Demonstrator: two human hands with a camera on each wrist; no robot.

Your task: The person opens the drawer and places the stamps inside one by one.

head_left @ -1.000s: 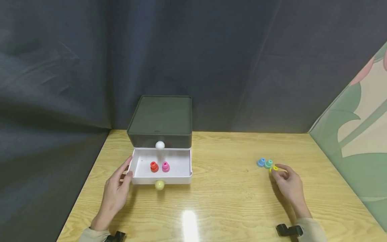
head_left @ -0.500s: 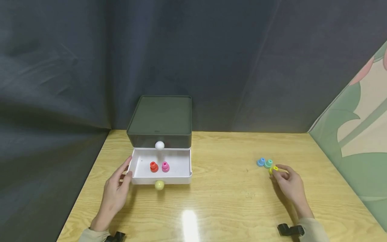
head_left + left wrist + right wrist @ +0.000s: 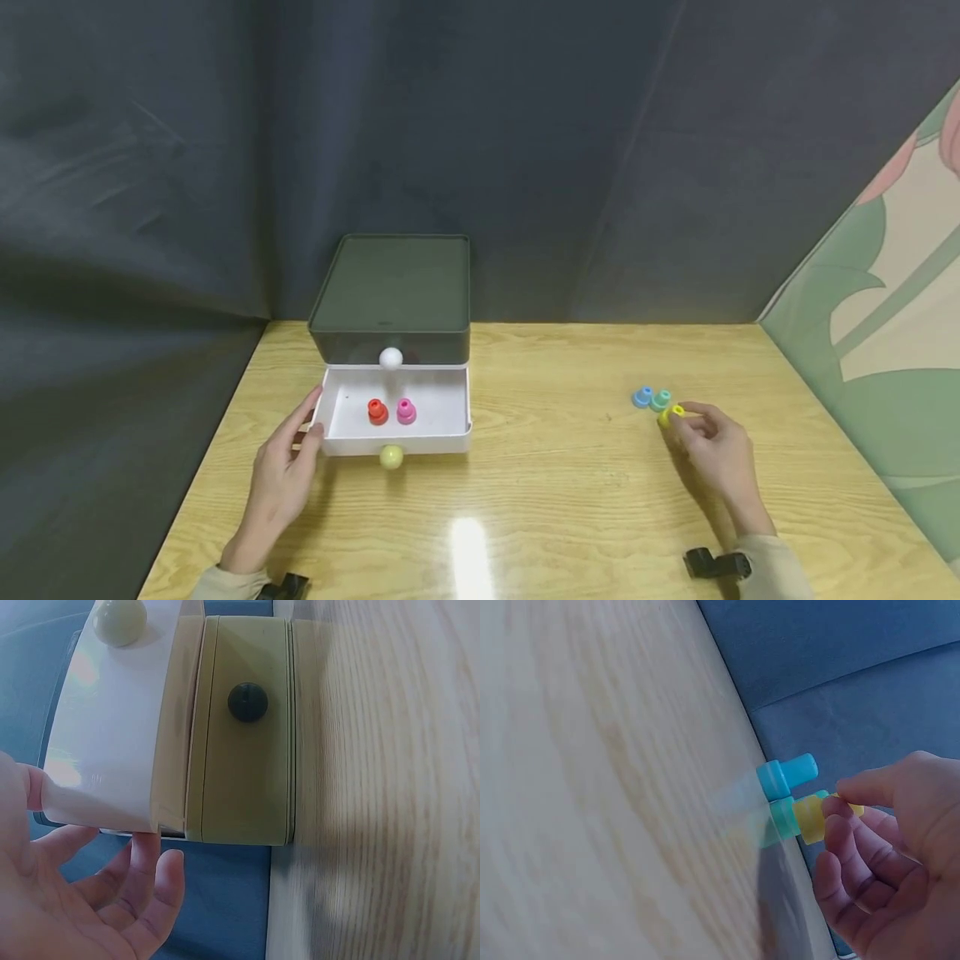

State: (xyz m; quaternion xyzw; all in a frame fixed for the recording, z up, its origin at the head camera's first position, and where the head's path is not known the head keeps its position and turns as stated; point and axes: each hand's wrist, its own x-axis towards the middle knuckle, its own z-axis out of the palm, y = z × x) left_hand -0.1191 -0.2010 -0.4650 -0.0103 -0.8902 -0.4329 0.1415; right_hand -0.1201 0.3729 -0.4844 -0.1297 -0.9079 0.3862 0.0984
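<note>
My left hand (image 3: 281, 479) rests against the left side of a pulled-out white drawer (image 3: 435, 445), thumb near its front corner and fingers along the outer wall. Inside lie a red stepped peg (image 3: 378, 412) and a pink stepped peg (image 3: 406, 411), standing apart. On the right part of the table, my right hand (image 3: 720, 457) pinches a yellow stepped peg (image 3: 810, 820) between thumb and forefinger. Right beside it stand a teal stepped peg (image 3: 661, 400) and a blue stepped peg (image 3: 642, 397). Whether the yellow peg touches the tabletop, I cannot tell.
The drawer belongs to a dark green drawer box (image 3: 393, 283) with a white knob (image 3: 391, 358) above and a yellow-green knob (image 3: 391, 457) on the drawer front. A dark curtain (image 3: 540, 167) hangs behind the wooden table (image 3: 555, 500); patterned fabric (image 3: 870, 350) borders the right.
The yellow peg appears slightly more tilted in my right hand's fingers. The head view has shifted a little; my left hand, the drawer and the other pegs stay in place.
</note>
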